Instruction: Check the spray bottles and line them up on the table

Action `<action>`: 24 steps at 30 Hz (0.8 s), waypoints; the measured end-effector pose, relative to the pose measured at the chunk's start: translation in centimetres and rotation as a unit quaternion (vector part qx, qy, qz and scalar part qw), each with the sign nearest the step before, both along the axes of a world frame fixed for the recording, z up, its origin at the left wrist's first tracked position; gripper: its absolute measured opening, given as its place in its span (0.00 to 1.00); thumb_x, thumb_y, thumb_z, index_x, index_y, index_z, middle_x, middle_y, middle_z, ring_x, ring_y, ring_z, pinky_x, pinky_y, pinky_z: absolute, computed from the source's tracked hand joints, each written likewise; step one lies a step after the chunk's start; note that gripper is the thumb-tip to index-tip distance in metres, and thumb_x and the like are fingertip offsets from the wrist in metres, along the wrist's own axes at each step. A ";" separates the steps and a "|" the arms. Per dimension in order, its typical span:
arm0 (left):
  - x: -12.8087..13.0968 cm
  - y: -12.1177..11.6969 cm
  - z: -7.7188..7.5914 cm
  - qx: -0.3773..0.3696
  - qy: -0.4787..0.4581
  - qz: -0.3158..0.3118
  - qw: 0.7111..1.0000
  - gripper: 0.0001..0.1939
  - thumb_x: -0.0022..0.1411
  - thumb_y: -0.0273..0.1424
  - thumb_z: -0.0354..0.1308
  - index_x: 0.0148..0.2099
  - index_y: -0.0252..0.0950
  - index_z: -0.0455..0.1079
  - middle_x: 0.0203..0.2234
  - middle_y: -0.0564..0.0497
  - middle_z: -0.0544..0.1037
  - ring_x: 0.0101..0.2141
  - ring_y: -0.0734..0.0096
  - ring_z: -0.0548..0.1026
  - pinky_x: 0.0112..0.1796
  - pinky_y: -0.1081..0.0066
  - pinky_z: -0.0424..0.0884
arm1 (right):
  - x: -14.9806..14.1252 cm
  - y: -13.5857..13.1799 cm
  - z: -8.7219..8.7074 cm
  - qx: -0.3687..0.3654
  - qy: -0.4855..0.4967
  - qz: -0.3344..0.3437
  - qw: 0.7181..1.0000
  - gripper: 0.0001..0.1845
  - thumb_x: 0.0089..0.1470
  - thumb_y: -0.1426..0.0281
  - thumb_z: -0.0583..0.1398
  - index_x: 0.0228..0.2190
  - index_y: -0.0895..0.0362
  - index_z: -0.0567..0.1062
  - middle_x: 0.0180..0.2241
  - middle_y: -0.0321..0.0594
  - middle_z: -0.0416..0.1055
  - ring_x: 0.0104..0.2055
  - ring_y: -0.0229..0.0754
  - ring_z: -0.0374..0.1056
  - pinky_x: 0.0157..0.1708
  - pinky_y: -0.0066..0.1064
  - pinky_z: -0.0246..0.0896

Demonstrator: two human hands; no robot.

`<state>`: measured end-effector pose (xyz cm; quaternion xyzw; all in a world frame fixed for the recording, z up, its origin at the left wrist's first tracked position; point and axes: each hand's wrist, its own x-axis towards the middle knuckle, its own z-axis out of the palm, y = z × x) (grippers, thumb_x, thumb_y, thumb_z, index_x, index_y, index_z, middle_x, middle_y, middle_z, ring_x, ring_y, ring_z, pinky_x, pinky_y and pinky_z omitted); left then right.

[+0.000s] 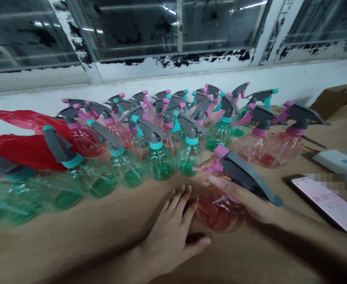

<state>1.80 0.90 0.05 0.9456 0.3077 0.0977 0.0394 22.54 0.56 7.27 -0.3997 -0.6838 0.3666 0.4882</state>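
Observation:
A pink see-through spray bottle (220, 211) with a grey and pink trigger head stands on the table in front of me. My right hand (235, 189) grips it around the neck, just under the head, with fingertips by the pink trigger. To its left, my left hand (171, 232) is open, palm down, fingers spread on the tabletop near the bottle's base. Past the fingers stand green spray bottles with teal collars, the nearest one (190, 156) almost in line with my right fingertips. Another green bottle (160, 161) is beside it.
Several more pink and green spray bottles crowd the table (126, 244) back to the white wall. A red plastic bag (25, 152) lies at the left. Rightward are a phone (324, 201), a white device (336, 161) and a cardboard box (336, 100). Windows (173, 27) are above.

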 end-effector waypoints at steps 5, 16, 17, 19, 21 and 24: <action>0.0 -0.1 0.0 0.002 0.008 0.000 1.000 0.36 0.63 0.52 0.51 0.62 0.29 0.58 0.62 0.35 0.55 0.62 0.46 0.53 0.55 0.48 0.57 | 0.0 0.1 0.0 -0.010 0.000 0.006 1.000 0.13 0.56 0.60 0.58 0.42 0.50 0.73 0.40 0.39 0.75 0.37 0.43 0.72 0.43 0.37 0.68; 0.0 -0.1 0.0 -0.008 0.004 0.002 1.000 0.37 0.62 0.52 0.52 0.62 0.30 0.58 0.63 0.36 0.55 0.62 0.46 0.52 0.56 0.49 0.56 | 0.1 -0.1 0.0 -0.031 -0.010 0.011 0.999 0.13 0.57 0.60 0.58 0.43 0.49 0.73 0.39 0.39 0.75 0.39 0.44 0.73 0.47 0.39 0.67; 0.0 -0.1 0.0 -0.011 0.004 0.002 1.000 0.37 0.62 0.52 0.52 0.62 0.30 0.58 0.63 0.36 0.55 0.62 0.46 0.52 0.56 0.49 0.56 | 0.1 -0.1 0.0 -0.031 -0.012 0.010 0.999 0.13 0.57 0.60 0.57 0.43 0.49 0.73 0.39 0.39 0.75 0.39 0.44 0.73 0.48 0.40 0.66; -0.1 -0.1 0.0 -0.014 0.003 0.002 1.000 0.37 0.62 0.53 0.52 0.62 0.30 0.58 0.63 0.36 0.55 0.62 0.46 0.52 0.56 0.49 0.56 | 0.1 -0.1 0.0 -0.026 -0.015 0.005 1.000 0.13 0.57 0.59 0.57 0.43 0.49 0.73 0.41 0.39 0.75 0.40 0.44 0.73 0.48 0.40 0.66; -0.1 -0.1 0.1 -0.016 0.000 0.001 1.000 0.37 0.63 0.53 0.51 0.63 0.30 0.58 0.63 0.36 0.55 0.62 0.46 0.52 0.56 0.49 0.56 | 0.1 -0.1 0.0 -0.026 -0.020 0.005 0.999 0.13 0.57 0.59 0.57 0.43 0.49 0.73 0.41 0.39 0.74 0.40 0.44 0.72 0.47 0.39 0.67; 0.0 -0.1 0.1 -0.015 0.000 0.002 1.000 0.37 0.63 0.53 0.51 0.62 0.30 0.58 0.63 0.36 0.56 0.62 0.46 0.52 0.56 0.48 0.56 | 0.1 0.0 0.0 -0.021 -0.020 0.002 1.000 0.14 0.57 0.59 0.57 0.43 0.50 0.73 0.40 0.39 0.75 0.40 0.44 0.73 0.45 0.38 0.69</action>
